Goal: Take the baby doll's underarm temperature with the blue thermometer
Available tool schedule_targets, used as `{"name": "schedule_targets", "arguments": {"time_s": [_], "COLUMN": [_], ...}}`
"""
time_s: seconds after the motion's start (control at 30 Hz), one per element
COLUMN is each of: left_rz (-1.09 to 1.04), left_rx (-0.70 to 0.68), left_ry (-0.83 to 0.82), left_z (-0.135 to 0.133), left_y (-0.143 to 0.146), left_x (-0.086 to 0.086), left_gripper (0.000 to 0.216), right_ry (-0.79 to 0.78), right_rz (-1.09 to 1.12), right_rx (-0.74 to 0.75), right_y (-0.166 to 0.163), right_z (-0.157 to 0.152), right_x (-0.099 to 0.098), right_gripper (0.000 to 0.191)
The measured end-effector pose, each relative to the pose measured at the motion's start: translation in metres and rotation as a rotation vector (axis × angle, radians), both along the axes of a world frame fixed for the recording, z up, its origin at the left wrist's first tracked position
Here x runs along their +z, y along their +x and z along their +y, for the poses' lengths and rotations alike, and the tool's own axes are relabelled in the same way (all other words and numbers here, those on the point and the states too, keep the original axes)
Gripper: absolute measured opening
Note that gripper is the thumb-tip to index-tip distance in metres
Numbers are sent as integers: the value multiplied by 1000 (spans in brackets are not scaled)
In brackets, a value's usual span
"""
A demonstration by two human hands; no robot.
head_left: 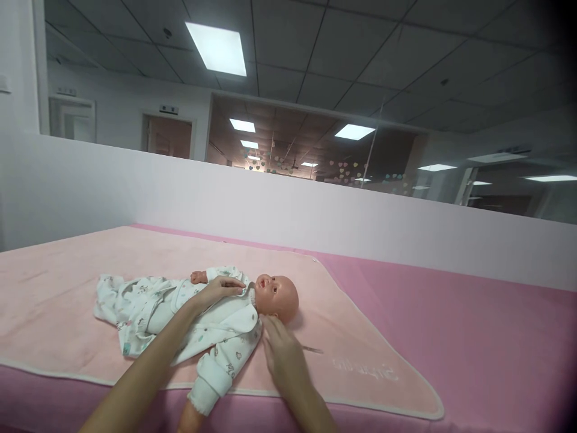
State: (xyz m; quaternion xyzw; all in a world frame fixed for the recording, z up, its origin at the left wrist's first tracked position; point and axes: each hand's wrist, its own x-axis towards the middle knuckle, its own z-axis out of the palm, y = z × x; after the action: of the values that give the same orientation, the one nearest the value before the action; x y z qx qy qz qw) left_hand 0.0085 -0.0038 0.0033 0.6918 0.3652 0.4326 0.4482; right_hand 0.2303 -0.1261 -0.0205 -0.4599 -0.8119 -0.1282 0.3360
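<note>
A baby doll lies on its back, its bald head toward the right. It wears a white baby top with small printed figures, and the front flap lies across its chest. My left hand rests on the upper chest by the collar, fingers stretched out. Beside the doll's neck and near shoulder is my right hand, slightly blurred, its fingers extended with the tips at the collar. Whether those tips touch the cloth or the neck cannot be made out. White printed trousers cover the legs loosely.
Under the doll is a pale pink blanket with a light border and lettering, spread over a darker pink padded surface. A low white wall runs behind it, with windows above. The doll's near arm hangs over the front edge.
</note>
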Motion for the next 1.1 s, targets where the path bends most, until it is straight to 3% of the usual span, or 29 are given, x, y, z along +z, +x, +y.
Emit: {"name": "schedule_targets", "arguments": {"time_s": [0.13,0.3,0.47,0.7,1.1], "left_rz": [-76,-176,-162,-131,-48], "left_rx": [-7,-34,-65,-44,-73], "left_ry": [-9,-17,7,19,34], "left_z": [-1,2,10,17,5], "left_y": [-2,-2,-3,-8,-8], "left_x": [0,-3,-7,-9,-1], "left_gripper": [35,38,39,36,25], "right_ry": [119,169,194,211,249], "right_rz": [-10,80,221,344,512], "right_rx": [76,125,76,38,189], "right_y": [-42,-64,-82,-88,-87], "right_z": [25,54,73,79,74], "right_x": [8,21,17,1,0], "right_gripper": [33,27,27,24,22]}}
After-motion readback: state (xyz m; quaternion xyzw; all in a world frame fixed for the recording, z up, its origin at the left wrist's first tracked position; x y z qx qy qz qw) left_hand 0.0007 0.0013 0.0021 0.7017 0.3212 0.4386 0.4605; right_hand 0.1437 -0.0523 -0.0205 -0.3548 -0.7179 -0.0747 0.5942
